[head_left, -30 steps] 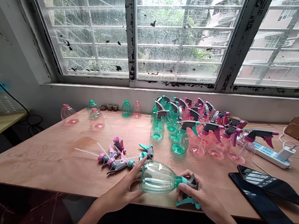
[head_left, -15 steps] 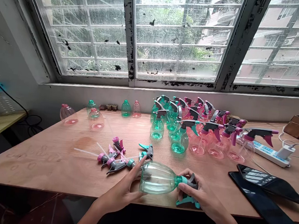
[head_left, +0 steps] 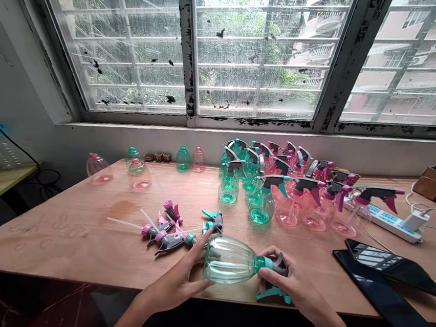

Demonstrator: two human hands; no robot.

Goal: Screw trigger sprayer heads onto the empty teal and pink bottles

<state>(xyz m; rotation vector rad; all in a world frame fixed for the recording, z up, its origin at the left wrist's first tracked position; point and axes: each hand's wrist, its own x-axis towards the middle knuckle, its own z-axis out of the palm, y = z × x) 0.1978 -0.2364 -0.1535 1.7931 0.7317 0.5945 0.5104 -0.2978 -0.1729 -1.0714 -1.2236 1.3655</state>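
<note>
A clear green spray bottle lies sideways in the air between my hands, near the table's front edge. My left hand holds its base, thumb below and fingers at the far side. Around the teal collar and grey trigger head at the neck, my right hand is closed; the teal trigger points down toward me. Just beyond my left hand lie several loose spray heads with pink collars and thin white tubes. Beside them rests a spray head with a teal trigger.
Finished-looking green spray bottles and pink spray bottles stand grouped at back right. Headless bottles stand at back left. A power strip, a black phone and a brown bag are on the right.
</note>
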